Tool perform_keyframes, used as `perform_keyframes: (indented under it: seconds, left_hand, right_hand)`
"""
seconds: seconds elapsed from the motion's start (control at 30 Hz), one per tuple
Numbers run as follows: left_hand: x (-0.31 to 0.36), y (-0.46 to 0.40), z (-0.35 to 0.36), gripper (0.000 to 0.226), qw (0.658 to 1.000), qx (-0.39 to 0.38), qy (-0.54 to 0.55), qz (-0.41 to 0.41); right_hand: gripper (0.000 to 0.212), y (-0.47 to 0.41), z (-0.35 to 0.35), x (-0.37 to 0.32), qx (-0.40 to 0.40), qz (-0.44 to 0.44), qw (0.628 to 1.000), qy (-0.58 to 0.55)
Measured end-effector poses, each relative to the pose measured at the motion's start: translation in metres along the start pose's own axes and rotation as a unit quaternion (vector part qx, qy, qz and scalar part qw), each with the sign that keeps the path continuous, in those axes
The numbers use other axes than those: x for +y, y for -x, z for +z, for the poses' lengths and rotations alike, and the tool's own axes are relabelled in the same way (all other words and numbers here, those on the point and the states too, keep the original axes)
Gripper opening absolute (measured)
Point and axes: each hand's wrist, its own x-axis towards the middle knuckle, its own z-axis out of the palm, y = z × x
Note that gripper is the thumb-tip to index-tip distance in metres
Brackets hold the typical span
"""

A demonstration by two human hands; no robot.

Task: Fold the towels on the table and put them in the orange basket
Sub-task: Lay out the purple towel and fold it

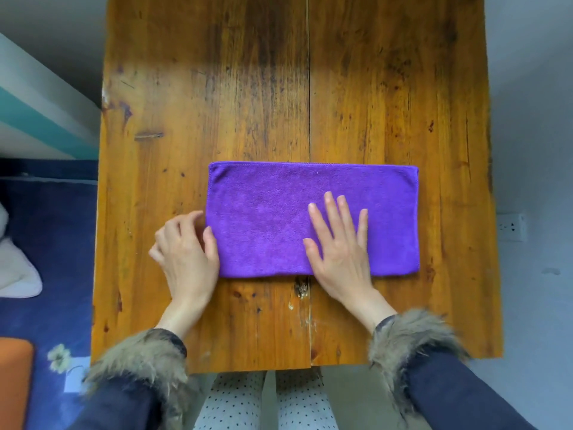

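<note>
A purple towel (273, 212) lies flat on the wooden table (248, 97) as a long rectangle, folded once with its edges lined up. My right hand (339, 246) lies flat on the towel's near middle with straight, spread fingers. At the towel's left edge sits my left hand (186, 246), fingers loosely curled; its thumb touches the near left corner, and whether it grips the cloth cannot be told. Part of the orange basket (14, 383) shows at the bottom left, on the floor beside the table.
The table top beyond the towel is bare wood with a seam down the middle. A dark blue floor covering (52, 218) lies left of the table, with a white cloth (15, 271) on it. A wall socket (511, 226) is at the right.
</note>
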Motion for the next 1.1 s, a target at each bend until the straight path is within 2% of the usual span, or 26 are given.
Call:
perform_keyframes:
  seconds: [0.03,0.1,0.2,0.3,0.5,0.57,0.63,0.7,0.8,0.9,1.0,1.1]
  left_hand:
    - [-0.001,0.000,-0.002,0.028,0.999,-0.016,-0.011,-0.051]
    - [-0.001,0.001,-0.004,0.030,0.994,-0.051,-0.025,-0.094]
    - [0.003,0.001,-0.004,0.031,0.991,-0.081,-0.028,-0.105]
    - [0.011,-0.006,-0.003,0.029,0.986,-0.108,-0.027,-0.125]
    - [0.012,-0.023,-0.014,0.020,0.981,-0.160,-0.043,-0.102]
    - [0.009,-0.025,-0.019,0.014,0.983,-0.163,-0.005,-0.085]
    - [0.007,-0.026,-0.022,0.009,0.977,-0.174,0.077,-0.101]
    - [0.006,-0.027,-0.026,0.013,0.955,-0.193,0.167,-0.153]
    - [0.005,-0.033,-0.036,0.033,0.884,-0.258,0.307,-0.243]
    - [0.007,-0.037,-0.045,0.035,0.827,-0.318,0.371,-0.279]
    - [0.013,-0.040,-0.051,0.041,0.807,-0.370,0.376,-0.264]
    - [0.025,-0.039,-0.056,0.047,0.804,-0.387,0.379,-0.243]
  right_hand:
    - [0.054,-0.001,0.005,-0.011,-0.008,-0.008,1.000,0.001]
    - [0.054,-0.004,0.013,-0.028,-0.023,0.007,1.000,0.006]
    - [0.056,-0.003,0.023,-0.035,-0.037,0.039,0.997,0.045]
    - [0.056,-0.003,0.028,-0.033,-0.036,0.035,0.996,0.070]
    - [0.055,-0.002,0.031,-0.034,-0.031,0.038,0.995,0.085]
    - [0.055,-0.003,0.030,-0.035,-0.036,0.042,0.995,0.083]
    - [0.055,-0.003,0.028,-0.036,-0.046,0.047,0.994,0.082]
    - [0.055,-0.002,0.024,-0.038,-0.064,0.052,0.994,0.078]
    - [0.059,-0.004,0.018,-0.039,-0.085,0.057,0.992,0.071]
    - [0.064,-0.007,0.010,-0.035,-0.075,0.118,0.989,0.056]
    - [0.067,-0.005,0.005,-0.019,-0.109,0.163,0.977,0.080]
    - [0.069,-0.005,0.002,-0.008,-0.153,0.142,0.975,0.076]
